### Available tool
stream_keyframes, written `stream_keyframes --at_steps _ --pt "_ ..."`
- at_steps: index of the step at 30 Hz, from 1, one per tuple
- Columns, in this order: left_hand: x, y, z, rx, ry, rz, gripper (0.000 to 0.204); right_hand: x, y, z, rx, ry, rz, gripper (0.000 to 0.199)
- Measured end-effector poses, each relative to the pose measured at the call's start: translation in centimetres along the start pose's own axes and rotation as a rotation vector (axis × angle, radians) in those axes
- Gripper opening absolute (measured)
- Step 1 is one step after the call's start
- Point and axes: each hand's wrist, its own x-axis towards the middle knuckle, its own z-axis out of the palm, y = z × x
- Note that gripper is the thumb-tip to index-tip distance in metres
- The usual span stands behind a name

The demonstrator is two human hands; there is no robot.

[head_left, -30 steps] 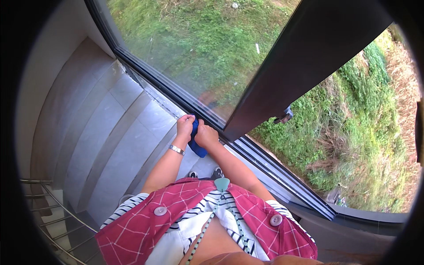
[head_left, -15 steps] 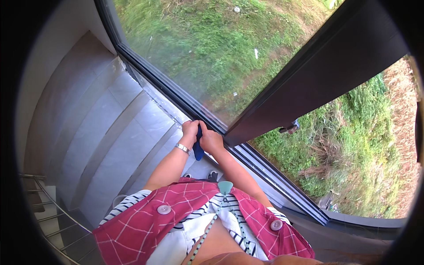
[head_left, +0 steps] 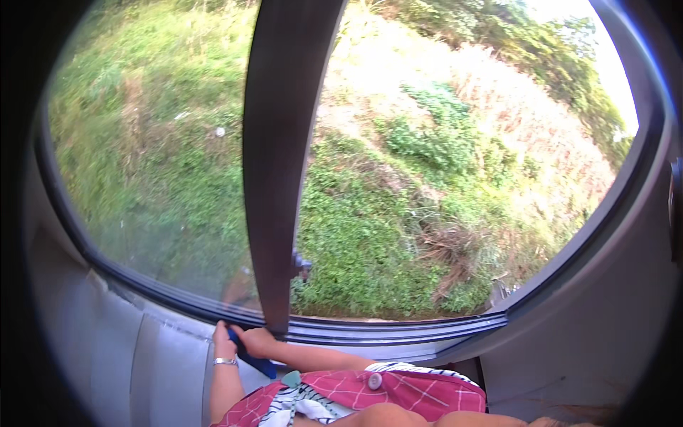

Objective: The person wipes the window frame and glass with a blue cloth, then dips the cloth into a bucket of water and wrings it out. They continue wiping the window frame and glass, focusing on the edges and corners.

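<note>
Between my hands a dark blue cloth (head_left: pixel 260 364) hangs folded and narrow, its lower end loose near my apron. The fingers of my left hand (head_left: pixel 225 341) are closed on its upper end, and a silver watch sits on that wrist. Close beside it, my right hand (head_left: pixel 257 343) pinches the same cloth from the other side; its fingertips are partly hidden. Both hands are just in front of the bottom rail of a dark-framed sliding window (head_left: pixel 269 178), left of its thick upright.
A small latch (head_left: pixel 302 267) juts from the upright. On the right the window stands open above a bare track (head_left: pixel 398 331). A pale tiled ledge (head_left: pixel 167 356) runs along the left, and a grey wall (head_left: pixel 569 334) curves round at the right. Outside rises a grassy slope.
The view has lifted and swung, so more of the window and slope shows and my hands appear lower and farther left. Both hands stay together on the blue cloth.
</note>
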Motion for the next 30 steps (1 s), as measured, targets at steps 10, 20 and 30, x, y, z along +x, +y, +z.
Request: stream_keyframes --at_steps 10,20,30 --pt "-6.5 -1.0 2.6 0.397 0.424 0.64 0.005 0.0 -0.9 1.1 -0.139 0.134 -0.058 0.047" --pt "-8.2 -1.5 2.8 0.943 0.401 0.902 0.014 -0.4 -0.2 -0.6 -0.078 -0.005 -0.01 0.067" --pt "-10.8 0.5 4.8 1.296 0.395 0.899 0.01 -0.6 1.0 1.1 0.086 0.077 -0.008 0.06"
